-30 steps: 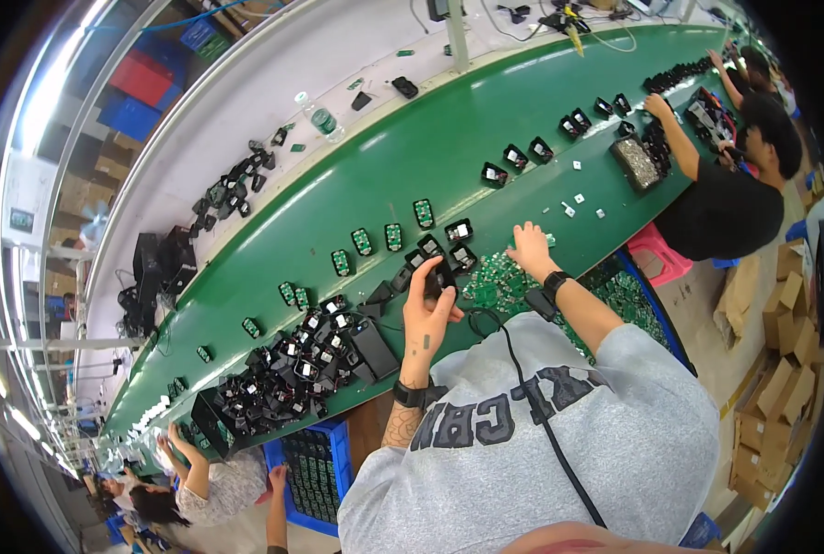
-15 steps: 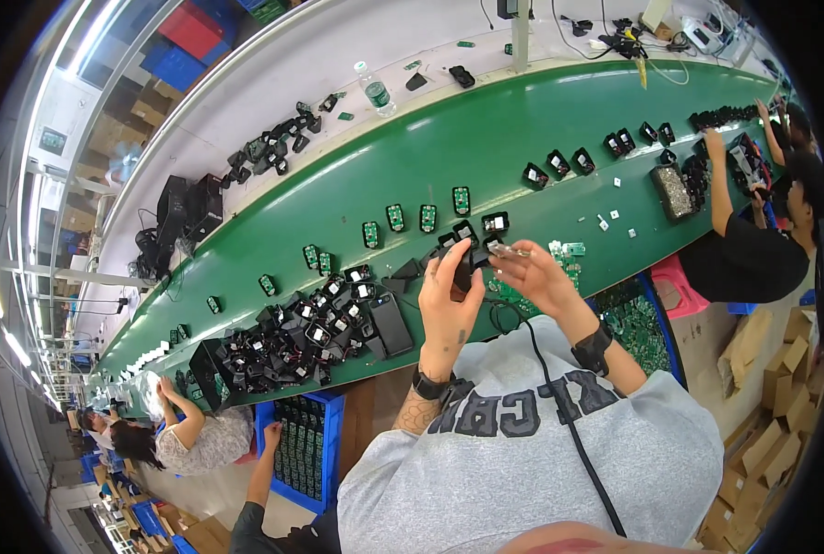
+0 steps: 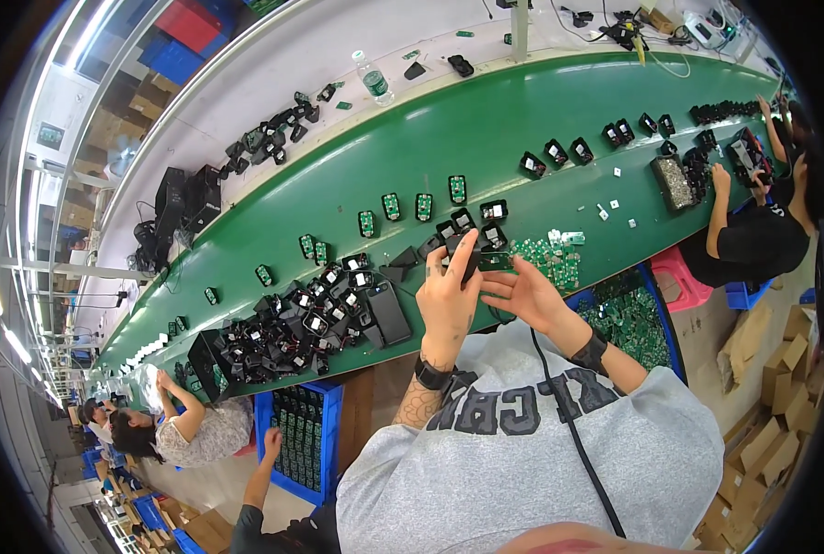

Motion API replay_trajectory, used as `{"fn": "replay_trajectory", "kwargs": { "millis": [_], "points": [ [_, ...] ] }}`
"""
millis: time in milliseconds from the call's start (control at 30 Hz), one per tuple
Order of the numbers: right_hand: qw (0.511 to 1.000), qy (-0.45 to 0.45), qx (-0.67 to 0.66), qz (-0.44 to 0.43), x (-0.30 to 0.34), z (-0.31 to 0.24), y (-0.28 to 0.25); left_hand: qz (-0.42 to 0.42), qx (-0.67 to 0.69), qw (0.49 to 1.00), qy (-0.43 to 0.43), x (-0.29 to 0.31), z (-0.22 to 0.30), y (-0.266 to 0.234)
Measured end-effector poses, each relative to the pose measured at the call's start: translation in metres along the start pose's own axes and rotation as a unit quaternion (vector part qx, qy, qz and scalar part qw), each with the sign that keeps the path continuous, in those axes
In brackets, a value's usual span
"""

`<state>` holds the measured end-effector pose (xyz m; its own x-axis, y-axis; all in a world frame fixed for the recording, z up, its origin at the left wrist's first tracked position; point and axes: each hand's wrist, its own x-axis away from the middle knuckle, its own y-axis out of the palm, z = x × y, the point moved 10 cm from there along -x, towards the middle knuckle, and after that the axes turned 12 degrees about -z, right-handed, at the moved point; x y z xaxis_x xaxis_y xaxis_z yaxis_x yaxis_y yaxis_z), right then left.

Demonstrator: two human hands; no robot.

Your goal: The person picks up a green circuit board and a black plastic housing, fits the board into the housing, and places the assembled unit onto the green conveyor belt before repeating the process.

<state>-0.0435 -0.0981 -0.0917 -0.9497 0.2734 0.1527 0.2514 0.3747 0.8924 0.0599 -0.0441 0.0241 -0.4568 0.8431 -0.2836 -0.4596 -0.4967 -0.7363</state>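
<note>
My left hand (image 3: 446,297) is raised over the near side of the green bench, its fingers closed around a black plastic housing (image 3: 467,264). Close to its right, my right hand (image 3: 534,297) pinches a small green circuit board (image 3: 498,261) between thumb and fingers. The board's left end meets the housing; how far it goes in is hidden by my fingers. Just beyond my hands stand several open black housings, among them one with a white part inside (image 3: 493,210). Small green boards (image 3: 557,259) are heaped to the right of my right hand.
A large pile of black housings (image 3: 292,323) lies left of my hands, beside a black box (image 3: 390,312). Housings with green boards (image 3: 424,206) line the conveyor belt (image 3: 338,185). Blue crates (image 3: 332,443) stand below the bench. Co-workers sit left and right. A black cable (image 3: 559,397) crosses my sweatshirt.
My right hand has turned and lowered slightly, bringing the circuit board against the housing in my left hand. The left hand has tilted the housing a little. A right-hand co-worker's arm has moved down.
</note>
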Motion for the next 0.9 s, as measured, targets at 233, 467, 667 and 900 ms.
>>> {"fn": "replay_trajectory", "kwargs": {
  "millis": [233,467,667,900],
  "points": [
    [0.999,-0.017,0.044,0.022,0.003,0.0,-0.006,0.022,-0.021,1.0,0.003,0.0,0.003,0.0],
    [0.997,0.04,0.039,0.059,0.008,0.005,0.003,0.008,-0.05,0.999,0.008,0.0,0.006,0.005],
    [0.992,0.079,0.056,0.075,0.012,0.009,0.0,-0.01,-0.054,0.998,0.012,0.0,0.008,0.006],
    [0.991,0.089,0.039,0.094,0.017,0.005,0.007,-0.006,-0.052,0.999,0.013,0.001,0.005,0.003]
  ]
}}
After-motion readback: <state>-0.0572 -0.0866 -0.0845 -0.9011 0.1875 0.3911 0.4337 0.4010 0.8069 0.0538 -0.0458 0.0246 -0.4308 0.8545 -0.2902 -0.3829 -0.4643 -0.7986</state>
